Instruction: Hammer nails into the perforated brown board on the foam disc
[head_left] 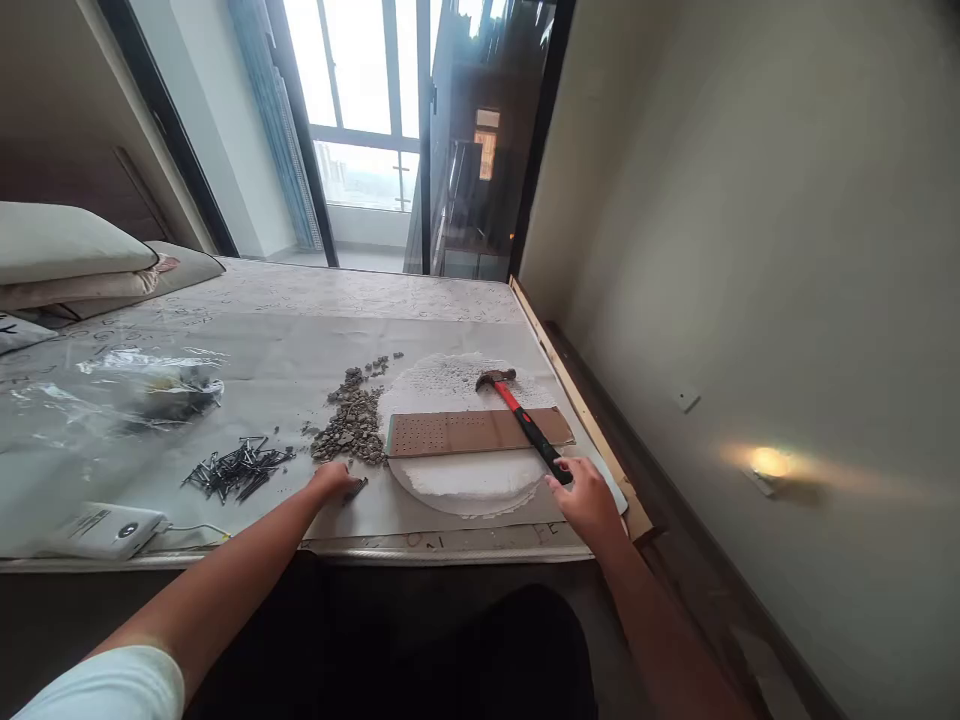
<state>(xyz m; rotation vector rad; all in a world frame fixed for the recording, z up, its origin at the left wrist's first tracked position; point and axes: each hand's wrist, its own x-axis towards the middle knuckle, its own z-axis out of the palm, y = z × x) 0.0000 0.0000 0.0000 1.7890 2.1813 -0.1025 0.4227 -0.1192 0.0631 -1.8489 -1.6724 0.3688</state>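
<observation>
A claw hammer (531, 432) with a red and black handle lies slantwise across a brown board (469, 433) dotted with small holes at its left end. My right hand (591, 503) has thumb and fingers closed about the end of the handle. Beneath the board is a round white slab (450, 478), its surface pitted toward the back. Left of the slab, my left hand (331, 482) is closed, and dark nails (358, 489) stick out from its fingers. Further left lies a loose pile of dark nails (236, 469). Grey rubble (351, 420) is heaped beside the slab's left edge.
Everything lies on a grey sheet (292, 345) over a mattress. A clear plastic bag (150, 385) and a white device with a cable (109, 530) are at the left. A wooden bed rail (559, 360) runs along the right, near the wall. Pillows (75, 245) sit back left.
</observation>
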